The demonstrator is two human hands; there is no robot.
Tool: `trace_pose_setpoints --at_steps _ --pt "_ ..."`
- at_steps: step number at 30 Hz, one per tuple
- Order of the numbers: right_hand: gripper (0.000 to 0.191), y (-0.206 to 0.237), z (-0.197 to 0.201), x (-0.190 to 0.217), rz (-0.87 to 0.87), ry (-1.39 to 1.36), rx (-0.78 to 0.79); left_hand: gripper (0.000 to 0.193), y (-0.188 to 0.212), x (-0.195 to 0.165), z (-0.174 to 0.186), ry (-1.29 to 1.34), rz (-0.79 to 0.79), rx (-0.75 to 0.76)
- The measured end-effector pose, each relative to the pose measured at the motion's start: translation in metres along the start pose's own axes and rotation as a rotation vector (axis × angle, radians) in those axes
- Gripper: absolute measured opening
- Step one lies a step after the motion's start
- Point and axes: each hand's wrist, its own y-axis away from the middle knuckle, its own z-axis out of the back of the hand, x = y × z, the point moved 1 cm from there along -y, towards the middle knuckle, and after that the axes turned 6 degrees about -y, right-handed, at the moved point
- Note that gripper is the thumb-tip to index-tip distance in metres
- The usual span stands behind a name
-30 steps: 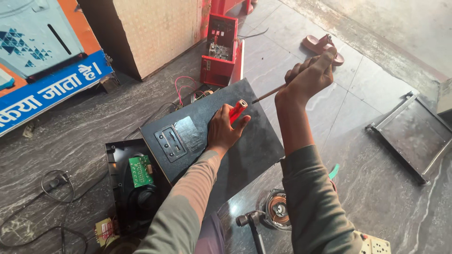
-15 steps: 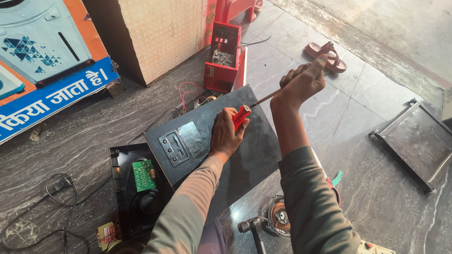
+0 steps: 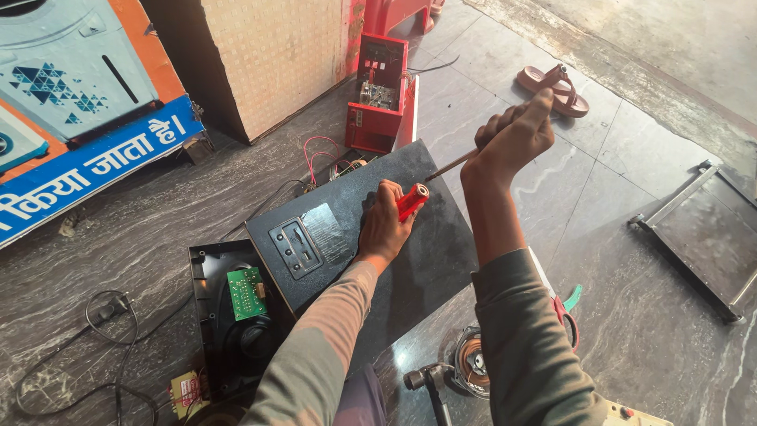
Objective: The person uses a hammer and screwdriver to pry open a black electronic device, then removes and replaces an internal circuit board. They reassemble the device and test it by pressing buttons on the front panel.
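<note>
My left hand point(image 3: 384, 229) grips the red handle of a screwdriver point(image 3: 412, 200) over a black speaker box point(image 3: 426, 260) that lies on its side on the stone floor. My right hand point(image 3: 514, 138) is raised above the box's far edge, fingers closed around the screwdriver's metal shaft point(image 3: 451, 166). A control panel with buttons point(image 3: 293, 246) faces up on the box near my left wrist. Beside it lies the open black back panel point(image 3: 206, 268) with a green circuit board point(image 3: 247, 293).
An open red electrical box point(image 3: 378, 91) with wires stands beyond the speaker. A cardboard-coloured box point(image 3: 276, 55), a blue and orange signboard point(image 3: 87, 118), a sandal point(image 3: 552, 87), a metal frame point(image 3: 694, 229), a hammer point(image 3: 430, 383), scissors point(image 3: 564, 312) and a black cable point(image 3: 102, 331) lie around.
My right hand has slid along the shaft, staying raised. My left hand keeps hold of the red handle. The view has shifted slightly.
</note>
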Motion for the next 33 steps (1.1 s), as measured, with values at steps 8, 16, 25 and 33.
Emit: trace_pose_setpoints --at_steps 8,16,25,33 --pt "0.049 0.005 0.007 -0.023 -0.055 0.096 0.045 0.048 0.001 0.003 -0.003 -0.037 0.046 0.012" --pt "0.048 -0.006 0.013 -0.032 -0.249 0.1 -0.018 0.048 0.0 -0.001 0.001 -0.052 0.133 0.054" --pt "0.041 -0.005 0.016 -0.031 -0.276 0.108 -0.089 0.046 -0.002 -0.009 0.009 -0.121 0.059 0.117" --pt "0.044 0.007 0.006 -0.047 -0.196 0.134 0.025 0.039 -0.001 -0.006 0.007 -0.081 0.061 0.025"
